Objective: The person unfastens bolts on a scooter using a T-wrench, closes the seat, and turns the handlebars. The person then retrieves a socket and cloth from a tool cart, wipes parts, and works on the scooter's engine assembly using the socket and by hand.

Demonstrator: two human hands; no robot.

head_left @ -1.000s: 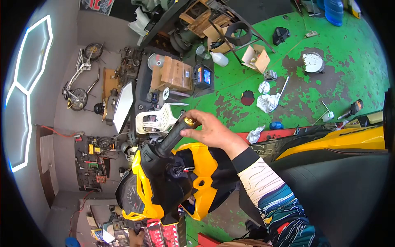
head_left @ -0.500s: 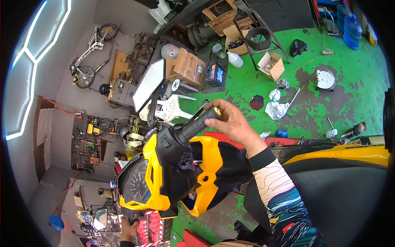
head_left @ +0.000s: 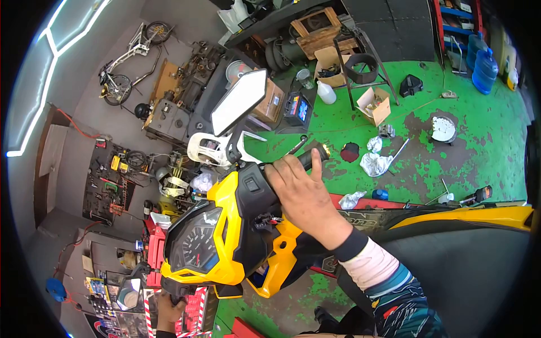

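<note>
My right hand (head_left: 307,200), in a patterned sleeve with a black cuff, is closed over the black right handlebar grip (head_left: 309,161) of a yellow and black scooter. One finger sticks out towards the brass-coloured bar end. Low in the view, my left hand (head_left: 169,311) wraps around the left end of the handlebar; its grip is mostly hidden. Between the hands sit the yellow handlebar cover (head_left: 226,225) and the speedometer (head_left: 196,239). A brake lever (head_left: 298,145) shows beyond my right hand, and the right mirror (head_left: 239,101) rises on its stalk.
The black seat (head_left: 445,270) lies at the right. Around the green floor (head_left: 338,129) stand a battery (head_left: 296,109), a white jug (head_left: 326,92), an open carton (head_left: 373,106), a metal stand (head_left: 389,84) and blue water bottles (head_left: 484,70). A white plastic chair (head_left: 205,149) is behind the mirror.
My right hand has slid from the outer end of the grip inward and now wraps over it. The handlebar and mirror have swung to the right in view. My left hand stays on its end.
</note>
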